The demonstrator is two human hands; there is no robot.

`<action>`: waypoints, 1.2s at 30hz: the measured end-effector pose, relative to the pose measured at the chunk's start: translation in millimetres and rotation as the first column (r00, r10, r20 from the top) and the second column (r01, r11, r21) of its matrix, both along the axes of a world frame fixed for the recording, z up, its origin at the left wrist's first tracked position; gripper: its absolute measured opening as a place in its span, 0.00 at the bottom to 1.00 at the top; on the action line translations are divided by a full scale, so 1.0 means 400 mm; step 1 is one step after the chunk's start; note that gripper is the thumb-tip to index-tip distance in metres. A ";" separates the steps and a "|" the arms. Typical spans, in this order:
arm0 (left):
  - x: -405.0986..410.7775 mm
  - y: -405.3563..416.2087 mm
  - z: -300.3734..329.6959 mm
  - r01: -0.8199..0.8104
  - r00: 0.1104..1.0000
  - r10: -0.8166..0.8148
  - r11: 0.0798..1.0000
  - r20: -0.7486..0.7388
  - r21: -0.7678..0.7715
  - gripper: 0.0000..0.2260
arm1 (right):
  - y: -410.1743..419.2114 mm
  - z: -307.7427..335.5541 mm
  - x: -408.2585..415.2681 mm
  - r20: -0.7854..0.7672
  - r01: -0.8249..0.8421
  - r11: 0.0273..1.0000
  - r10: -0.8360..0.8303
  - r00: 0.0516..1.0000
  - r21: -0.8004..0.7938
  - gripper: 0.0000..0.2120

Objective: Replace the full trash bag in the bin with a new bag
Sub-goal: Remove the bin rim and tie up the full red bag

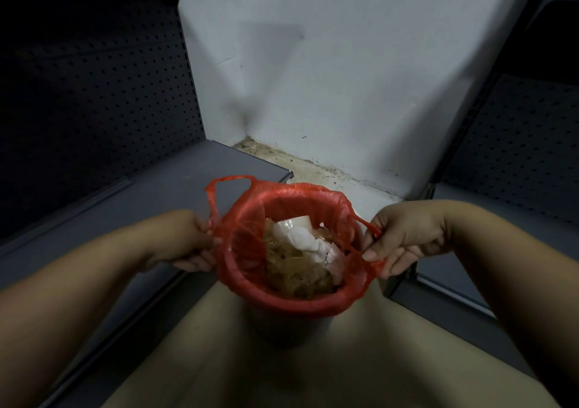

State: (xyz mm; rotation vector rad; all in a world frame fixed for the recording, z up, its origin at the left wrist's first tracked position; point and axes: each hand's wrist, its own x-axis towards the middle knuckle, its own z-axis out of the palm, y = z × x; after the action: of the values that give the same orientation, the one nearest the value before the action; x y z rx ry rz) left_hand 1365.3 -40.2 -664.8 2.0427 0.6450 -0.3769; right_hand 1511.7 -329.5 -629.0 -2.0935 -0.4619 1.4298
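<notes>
Bin: dark, round, stands on the tan floor in the near centre of the scene, between two grey shelf units. Only its near wall shows below the bag's folded-over edge.

Left shelf unit: grey deck running from near left toward the far wall, with a dark perforated back panel above it. Right shelf unit: same grey deck and perforated panel, partly in shadow. White wall fills the far centre; a dirty strip of floor lies along its base.

Red trash bag: lines the bin, mouth open, rim turned down over the bin's lip all round. One handle loop stands free at the far left of the rim.

Contents: brownish crumpled film on the near left side, white crumpled paper toward the far right, touching each other.

Left hand: at the bag's left edge, fingers curled round a bunch of the red plastic.

Right hand: at the bag's right edge, thumb and fingers pinching the right handle loop, which is drawn taut away from the rim.
</notes>
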 end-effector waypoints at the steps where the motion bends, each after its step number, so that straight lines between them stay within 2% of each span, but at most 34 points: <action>1: -0.003 0.004 0.011 0.022 1.000 -0.022 0.999 -0.004 -0.038 0.10 | 0.002 0.007 0.001 -0.011 0.025 0.999 -0.024 1.000 0.046 0.02; 4: -0.013 0.019 0.048 0.121 0.993 -0.121 0.975 0.008 -0.188 0.10 | 0.005 0.021 0.008 -0.073 0.156 0.969 -0.145 0.987 0.193 0.06; 6: -0.018 0.034 0.071 0.182 0.983 -0.178 0.934 0.043 -0.306 0.24 | 0.008 0.031 0.008 -0.157 0.285 0.908 -0.247 0.956 0.305 0.04; 8: -0.014 0.044 0.088 0.174 0.984 -0.141 0.903 0.113 -0.392 0.28 | 0.013 0.039 0.013 -0.260 0.438 0.810 -0.359 0.896 0.391 0.08; 10: -0.002 0.044 0.106 0.119 0.984 -0.053 0.905 0.168 -0.408 0.20 | 0.019 0.047 0.023 -0.255 0.545 0.720 -0.482 0.838 0.429 0.11; 12: 0.016 0.033 0.113 0.031 0.970 0.061 0.930 0.236 -0.366 0.10 | 0.027 0.052 0.034 -0.125 0.570 0.683 -0.585 0.801 0.456 0.08; 14: 0.039 0.016 0.105 -0.064 0.947 0.135 0.969 0.290 -0.240 0.14 | 0.032 0.056 0.044 0.102 0.531 0.702 -0.643 0.759 0.475 0.08; 17: 0.079 -0.014 0.076 -0.177 0.926 0.164 0.984 0.340 0.007 0.34 | 0.039 0.067 0.050 0.396 0.456 0.734 -0.665 0.634 0.503 0.11; 18: 0.093 -0.025 0.069 -0.221 0.911 0.200 0.975 0.361 0.019 0.37 | 0.044 0.072 0.050 0.466 0.425 0.752 -0.651 0.599 0.503 0.12; 19: 0.107 -0.034 0.065 -0.265 0.889 0.254 0.964 0.382 -0.024 0.36 | 0.049 0.074 0.048 0.537 0.392 0.775 -0.628 0.563 0.495 0.12; 21: 0.138 -0.046 0.060 -0.267 0.836 0.364 0.924 0.411 -0.275 0.22 | 0.062 0.081 0.047 0.641 0.341 0.813 -0.582 0.499 0.473 0.12; 23: 0.169 -0.058 0.055 -0.291 0.782 0.496 0.826 0.378 -0.482 0.10 | 0.074 0.086 0.044 0.688 0.297 0.839 -0.544 0.480 0.456 0.10; 24: 0.187 -0.057 0.045 -0.323 0.749 0.545 0.797 0.377 -0.511 0.09 | 0.079 0.088 0.043 0.689 0.285 0.842 -0.538 0.485 0.457 0.09; 27: 0.220 -0.067 0.028 -0.355 0.679 0.522 0.849 0.517 -0.391 0.16 | 0.088 0.099 0.039 0.664 0.260 0.843 -0.533 0.524 0.471 0.06; 29: 0.221 -0.088 0.034 -0.295 0.610 0.459 0.888 0.646 -0.352 0.14 | 0.094 0.107 0.042 0.672 0.228 0.855 -0.509 0.538 0.465 0.04; 31: 0.221 -0.106 0.043 -0.208 0.548 0.491 0.864 0.677 -0.458 0.14 | 0.101 0.112 0.045 0.706 0.182 0.873 -0.476 0.524 0.453 0.05; 33: 0.216 -0.127 0.061 -0.099 0.569 0.529 0.804 0.630 -0.586 0.15 | 0.111 0.116 0.047 0.736 0.141 0.881 -0.456 0.500 0.451 0.09; 34: 0.210 -0.142 0.071 -0.060 0.610 0.485 0.817 0.627 -0.574 0.15 | 0.117 0.117 0.045 0.742 0.127 0.880 -0.456 0.492 0.457 0.10; 36: 0.196 -0.174 0.081 0.010 0.735 0.215 0.945 0.643 -0.327 0.14 | 0.132 0.112 0.041 0.741 0.106 0.869 -0.470 0.480 0.482 0.11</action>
State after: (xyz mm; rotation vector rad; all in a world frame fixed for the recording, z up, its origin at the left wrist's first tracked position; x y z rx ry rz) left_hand 1443.7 -109.9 -632.3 1.6556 0.2181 0.3239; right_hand 1528.2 -276.8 -584.3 -2.2550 -0.6234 -0.0197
